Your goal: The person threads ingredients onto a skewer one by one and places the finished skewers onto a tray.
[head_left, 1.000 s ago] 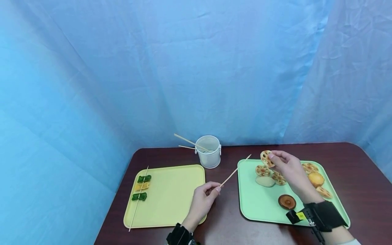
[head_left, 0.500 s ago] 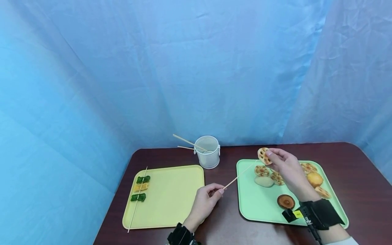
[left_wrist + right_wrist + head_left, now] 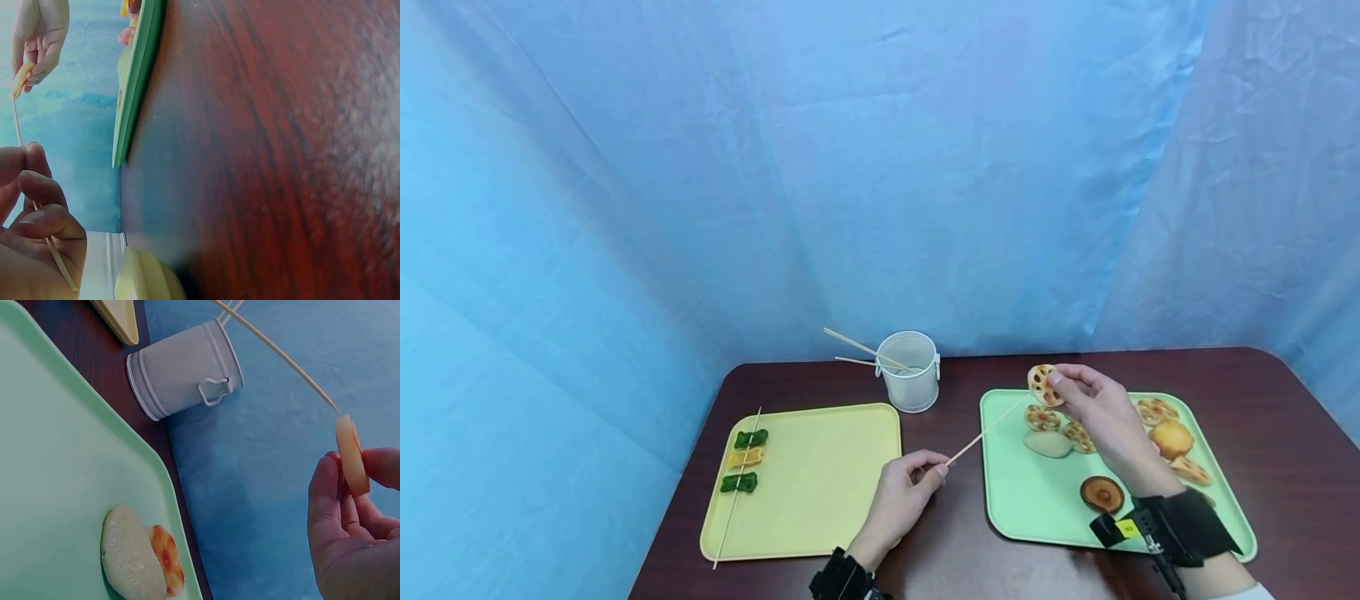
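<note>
In the head view my left hand grips a thin wooden skewer, which slants up to the right. Above the back of the green tray, my right hand pinches a lotus root slice between thumb and fingers. The right wrist view shows the skewer's pointed end at the rim of the slice; whether the point has entered cannot be told. In the left wrist view the skewer passes between the curled fingers of my left hand.
More lotus root slices, a pale oval slice, a brown mushroom cap and a yellow round piece lie on the green tray. A loaded skewer lies on the yellow tray. Behind, a white bucket holds skewers.
My right hand has brought the lotus root slice slightly left, and the left hand has shifted slightly right, so the skewer's point now meets the slice's edge.
</note>
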Demonstrator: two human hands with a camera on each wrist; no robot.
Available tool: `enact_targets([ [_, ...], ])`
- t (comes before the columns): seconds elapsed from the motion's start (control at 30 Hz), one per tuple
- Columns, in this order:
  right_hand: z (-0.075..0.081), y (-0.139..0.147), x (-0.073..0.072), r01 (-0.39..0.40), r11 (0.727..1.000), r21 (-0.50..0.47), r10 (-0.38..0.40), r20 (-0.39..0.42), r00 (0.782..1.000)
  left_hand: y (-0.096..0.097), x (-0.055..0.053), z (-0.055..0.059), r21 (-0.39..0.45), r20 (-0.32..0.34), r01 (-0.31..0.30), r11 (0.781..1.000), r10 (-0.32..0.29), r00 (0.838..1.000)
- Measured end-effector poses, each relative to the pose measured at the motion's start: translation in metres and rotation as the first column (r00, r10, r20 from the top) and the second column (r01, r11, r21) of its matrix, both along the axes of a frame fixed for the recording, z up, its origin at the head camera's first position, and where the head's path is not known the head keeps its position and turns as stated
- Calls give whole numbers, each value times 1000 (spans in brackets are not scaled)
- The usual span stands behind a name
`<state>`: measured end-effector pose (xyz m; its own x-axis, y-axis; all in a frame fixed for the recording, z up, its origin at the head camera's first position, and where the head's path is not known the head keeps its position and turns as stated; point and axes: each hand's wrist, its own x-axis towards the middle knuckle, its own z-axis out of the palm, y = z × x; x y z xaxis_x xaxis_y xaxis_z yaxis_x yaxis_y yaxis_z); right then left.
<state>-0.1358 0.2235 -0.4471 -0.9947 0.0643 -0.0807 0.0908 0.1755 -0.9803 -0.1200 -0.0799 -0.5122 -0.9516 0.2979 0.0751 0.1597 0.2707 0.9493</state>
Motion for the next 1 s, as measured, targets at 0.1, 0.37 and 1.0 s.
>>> enact_targets([
  [0.1,-1,-1,0,3,1000,5,-3,-2,1000,1,-1,-1,-9,3,-7,1000,7,1000],
  [0.37,-2,-2,-1,8,1000,-15,-8,-5,1000,-2,-2,-3,28,30,15,1000,-15,999],
  [1.0,-4,-7,-3,39,999,16,-39,-15,999,-2,-3,-7,20,29,34,999,-35,999],
])
